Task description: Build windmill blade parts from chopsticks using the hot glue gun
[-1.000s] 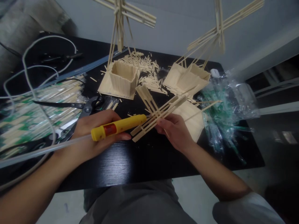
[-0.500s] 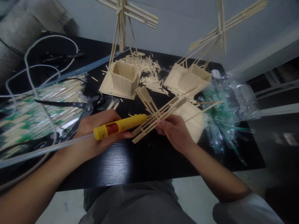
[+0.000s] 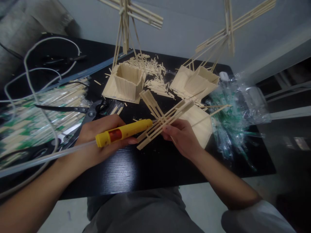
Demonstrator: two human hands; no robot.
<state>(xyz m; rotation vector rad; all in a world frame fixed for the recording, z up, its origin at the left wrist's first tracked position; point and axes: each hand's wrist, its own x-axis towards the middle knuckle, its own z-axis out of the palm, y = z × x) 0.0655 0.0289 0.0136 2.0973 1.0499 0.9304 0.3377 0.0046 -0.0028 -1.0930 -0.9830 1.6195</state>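
My left hand [image 3: 97,139] is wrapped round a yellow hot glue gun [image 3: 128,130], and a long translucent glue stick [image 3: 80,149] runs out of its back end. The gun's nozzle is close to a cross-shaped frame of thin wooden sticks [image 3: 155,127]; whether they touch I cannot tell. My right hand [image 3: 183,137] pinches that stick frame near its middle, thumb on top. Behind the right hand is a pale wooden panel [image 3: 200,127], partly covered by the frame and fingers.
Two stick-built models with crosses stand behind, a left one [image 3: 131,84] and a right one [image 3: 199,81]. Cut stick pieces [image 3: 155,72] lie between them. Large shears [image 3: 91,113] and bagged sticks [image 3: 48,113] are at left, crumpled plastic wrappers [image 3: 228,113] at right. A white cable [image 3: 31,77] loops across the left.
Almost nothing differs. The glue gun and my left hand have shifted very slightly left, while the stick frame stays in my right hand.
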